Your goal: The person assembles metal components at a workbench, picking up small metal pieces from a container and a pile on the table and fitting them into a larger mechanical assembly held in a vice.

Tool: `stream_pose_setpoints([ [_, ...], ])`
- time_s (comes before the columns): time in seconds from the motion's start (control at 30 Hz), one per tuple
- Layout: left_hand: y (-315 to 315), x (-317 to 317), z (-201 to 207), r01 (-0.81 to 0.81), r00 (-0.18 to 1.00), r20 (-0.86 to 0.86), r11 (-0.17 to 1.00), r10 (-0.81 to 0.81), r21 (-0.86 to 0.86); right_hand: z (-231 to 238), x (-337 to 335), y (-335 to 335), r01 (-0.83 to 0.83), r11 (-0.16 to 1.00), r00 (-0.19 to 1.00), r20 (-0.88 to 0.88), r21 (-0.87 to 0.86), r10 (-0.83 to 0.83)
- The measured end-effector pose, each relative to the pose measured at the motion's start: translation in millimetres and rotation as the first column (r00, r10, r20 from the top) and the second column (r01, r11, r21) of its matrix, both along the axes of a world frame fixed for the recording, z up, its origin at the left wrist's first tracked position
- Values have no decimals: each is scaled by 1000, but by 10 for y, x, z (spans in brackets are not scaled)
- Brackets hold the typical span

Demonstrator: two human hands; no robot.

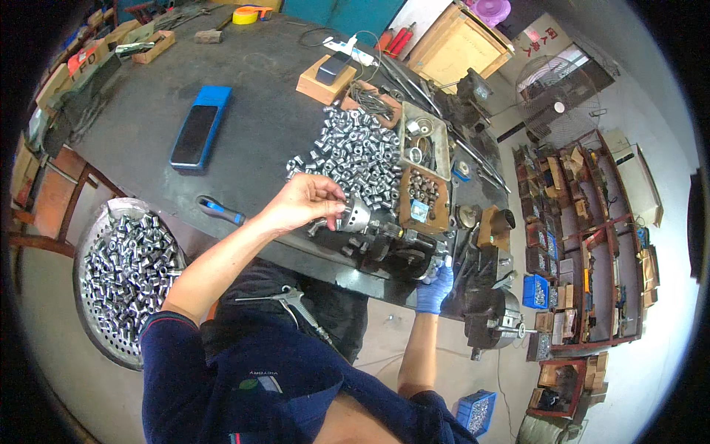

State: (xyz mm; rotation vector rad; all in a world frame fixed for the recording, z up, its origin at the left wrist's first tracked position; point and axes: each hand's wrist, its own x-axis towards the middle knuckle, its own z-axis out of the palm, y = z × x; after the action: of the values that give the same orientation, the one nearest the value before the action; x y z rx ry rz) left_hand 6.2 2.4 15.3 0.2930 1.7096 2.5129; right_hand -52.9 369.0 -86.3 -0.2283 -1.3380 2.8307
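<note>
My bare left hand [307, 201] is closed in a pinch in front of a round metal chuck [357, 214] with holes in its rim. Between the fingertips is a small shiny metal fitting [341, 219], partly hidden by them. The chuck belongs to a dark bench fixture [399, 248] at the table's near edge. My right hand [435, 287], in a blue glove, curls round the fixture's right end; the exact part it grips is mostly covered. Just beyond the chuck lies a large heap of silver metal fittings [359, 152].
A perforated metal basin [83, 296] full of fittings stands at left. On the dark table [248, 96] are a blue-cased device [201, 129], a blue-handled tool [220, 211] and a wooden box of small parts [405, 211]. An air gun [296, 300] rests by my lap. A vise [492, 318] stands right.
</note>
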Motion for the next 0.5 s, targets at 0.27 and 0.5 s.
stream_pose_setpoints([
  [0.27, 30, -36, -65, 10, 1000, -28, 999, -11, -38, 74, 79, 3, 12, 999, 1000, 18, -30, -12],
  [0.5, 58, -38, -78, -13, 991, -137, 994, -2, -109, 569, 384, 61, -49, 995, 993, -100, 86, 58],
])
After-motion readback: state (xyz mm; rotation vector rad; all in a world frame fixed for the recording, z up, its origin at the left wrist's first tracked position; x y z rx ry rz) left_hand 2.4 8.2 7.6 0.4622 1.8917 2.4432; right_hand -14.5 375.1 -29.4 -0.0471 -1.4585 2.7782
